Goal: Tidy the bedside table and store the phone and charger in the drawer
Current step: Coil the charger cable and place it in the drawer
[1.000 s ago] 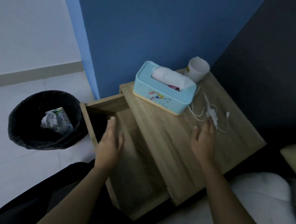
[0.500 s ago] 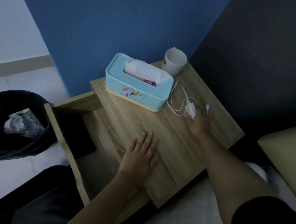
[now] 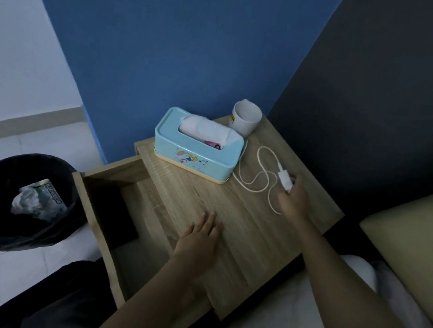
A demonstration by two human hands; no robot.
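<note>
The wooden bedside table (image 3: pixel 232 207) has its drawer (image 3: pixel 96 197) pulled out to the left. A dark flat phone (image 3: pixel 115 212) lies inside the drawer. On the tabletop's right side lies a white charger (image 3: pixel 284 179) with its cable (image 3: pixel 259 165) looped toward the tissue box. My right hand (image 3: pixel 294 197) pinches the charger plug between fingers and thumb. My left hand (image 3: pixel 198 241) rests flat, fingers apart, on the tabletop near its front edge and holds nothing.
A light blue tissue box (image 3: pixel 198 151) stands at the back of the table, a white cup (image 3: pixel 245 117) behind it in the corner. A black bin (image 3: pixel 19 200) with crumpled paper is on the floor at left. A bed with a pillow (image 3: pixel 413 251) lies at right.
My right hand reached the charger and closed its fingers on the plug. My left hand moved from over the drawer onto the tabletop and rests flat there.
</note>
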